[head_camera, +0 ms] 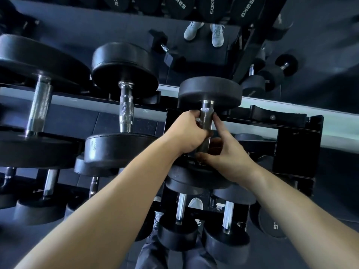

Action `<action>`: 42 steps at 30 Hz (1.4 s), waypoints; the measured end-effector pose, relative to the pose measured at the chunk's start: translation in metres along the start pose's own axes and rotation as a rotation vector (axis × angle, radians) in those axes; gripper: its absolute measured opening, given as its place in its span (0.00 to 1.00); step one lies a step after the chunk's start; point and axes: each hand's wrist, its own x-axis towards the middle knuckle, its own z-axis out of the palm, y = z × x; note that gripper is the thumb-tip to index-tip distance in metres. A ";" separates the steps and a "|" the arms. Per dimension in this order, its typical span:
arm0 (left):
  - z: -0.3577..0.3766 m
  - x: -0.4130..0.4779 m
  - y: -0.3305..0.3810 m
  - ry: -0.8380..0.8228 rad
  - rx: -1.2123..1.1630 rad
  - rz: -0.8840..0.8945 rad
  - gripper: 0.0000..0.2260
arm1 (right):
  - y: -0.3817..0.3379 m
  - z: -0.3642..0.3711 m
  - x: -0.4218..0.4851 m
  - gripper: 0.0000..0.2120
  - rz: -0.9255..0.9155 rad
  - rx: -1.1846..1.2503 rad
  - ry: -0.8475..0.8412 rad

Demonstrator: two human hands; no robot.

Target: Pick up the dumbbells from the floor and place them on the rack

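– At the right end of the rack's (297,131) top tier, what have you got?
– One dumbbell (209,92), lying across the tier front to back. Its far head is over the rear rail and its near head sits mostly under the wrists. I can't tell whether its weight is on the rack or in the hands.
– Both hands on it?
– Yes. The left hand (186,133) comes in from the left with its fingers wrapped round the metal handle (206,121). The right hand (227,154) meets it from the right, lower on the bar, with its fingers curled against the handle and the thumb bent across beneath it. Neither hand is spread; both grasp the bar.
– Anything beside it?
– Just to the right, at the very end of the tier, there's a bare black cradle (277,117). To the left stands a larger dumbbell (124,74), and a bigger one again (38,61) towards the left edge.
– And underneath?
– On the lower tier near the front edge, two smaller dumbbells (178,230) (227,243) lie side by side. A pair of pale shoes (217,34) shows beyond the rack.
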 end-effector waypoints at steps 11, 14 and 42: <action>-0.002 -0.001 -0.001 0.014 0.070 -0.007 0.10 | -0.006 0.004 -0.005 0.52 0.068 0.058 0.007; 0.000 -0.005 -0.005 0.046 0.013 0.001 0.13 | -0.005 0.003 -0.007 0.50 0.072 0.053 0.019; -0.073 -0.170 -0.040 0.300 -0.357 0.184 0.16 | -0.081 0.077 -0.096 0.25 -0.256 -0.253 0.125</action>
